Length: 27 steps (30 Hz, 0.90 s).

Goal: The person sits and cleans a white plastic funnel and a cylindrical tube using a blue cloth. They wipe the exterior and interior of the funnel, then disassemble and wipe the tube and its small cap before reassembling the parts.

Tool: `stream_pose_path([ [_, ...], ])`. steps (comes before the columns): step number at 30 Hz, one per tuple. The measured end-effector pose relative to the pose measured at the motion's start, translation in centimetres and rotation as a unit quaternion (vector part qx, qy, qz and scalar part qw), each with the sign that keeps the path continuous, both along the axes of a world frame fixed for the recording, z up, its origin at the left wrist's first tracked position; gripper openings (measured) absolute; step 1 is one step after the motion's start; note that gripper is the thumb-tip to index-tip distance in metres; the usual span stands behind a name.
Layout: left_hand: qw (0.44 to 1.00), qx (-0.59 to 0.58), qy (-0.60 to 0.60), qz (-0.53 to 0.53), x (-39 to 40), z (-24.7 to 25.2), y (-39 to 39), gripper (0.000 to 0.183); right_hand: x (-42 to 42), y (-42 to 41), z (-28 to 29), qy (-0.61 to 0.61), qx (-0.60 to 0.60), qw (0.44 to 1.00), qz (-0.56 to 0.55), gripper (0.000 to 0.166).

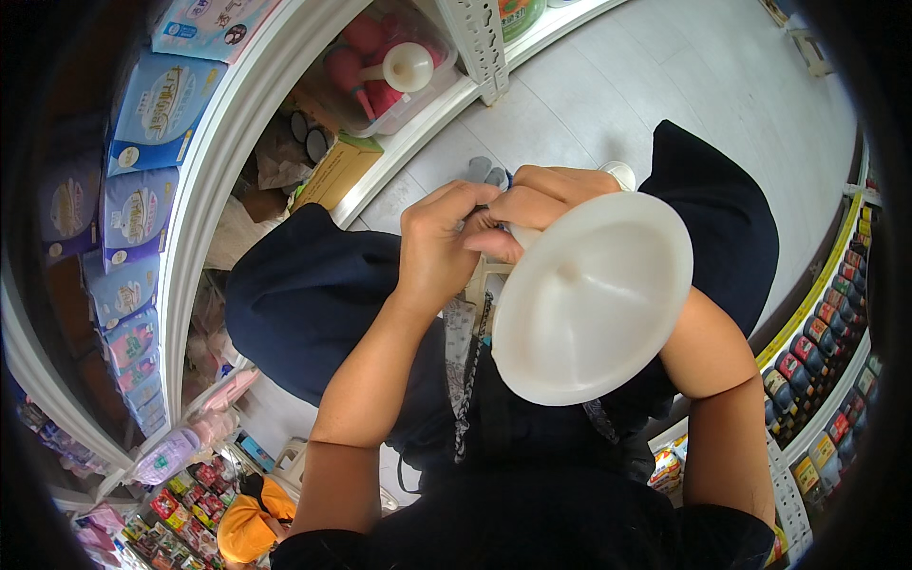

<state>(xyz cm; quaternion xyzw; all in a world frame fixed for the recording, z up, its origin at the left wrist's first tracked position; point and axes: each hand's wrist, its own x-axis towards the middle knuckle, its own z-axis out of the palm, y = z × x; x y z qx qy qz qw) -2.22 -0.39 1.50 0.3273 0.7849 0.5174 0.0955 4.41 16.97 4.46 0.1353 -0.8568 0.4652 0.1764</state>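
Observation:
A large white plastic funnel point(598, 306) is turned with its wide mouth up towards me. My right hand point(545, 196) is closed around its narrow stem, and the bowl hides the right wrist and part of the forearm. Close against the right hand, my left hand point(449, 235) has bent fingers, with a thumb beside the stem. What lies between the left fingertips is hidden. Both hands are in front of my spread knees, in dark trousers.
On the lower left shelf, a clear plastic bin point(442, 85) holds pink-red rubber items and a smaller white funnel point(407, 68). Beside it is a cardboard box point(338, 174). Packaged goods point(160, 114) line the upper shelf; bottles point(809, 356) line the right. A person in orange point(253, 520) is at lower left.

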Motion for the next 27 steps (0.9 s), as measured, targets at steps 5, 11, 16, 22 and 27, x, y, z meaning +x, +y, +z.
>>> stream_pose_path([
  [5,0.999,-0.030,-0.014,0.001,0.1,1.1,-0.1,0.025,0.0,0.0,-0.1,0.035,0.030,0.999,-0.010,0.023],
  [11,0.999,-0.031,-0.031,-0.010,-0.1,0.6,-0.2,0.024,-0.5,-0.7,0.2,0.105,-0.003,0.994,-0.038,0.026],
  [16,0.995,-0.046,-0.092,0.017,0.2,-0.3,-0.5,0.024,-0.3,-0.1,1.5,0.120,0.039,0.991,-0.050,0.026],
  [22,0.961,0.005,-0.272,0.056,0.5,-0.9,-0.3,0.014,-0.9,1.6,1.1,0.040,-0.081,0.983,-0.159,0.028],
  [27,0.932,0.034,-0.359,0.037,0.2,-0.6,-0.6,0.013,-0.7,3.6,0.9,-0.143,-0.146,0.953,-0.225,0.025],
])
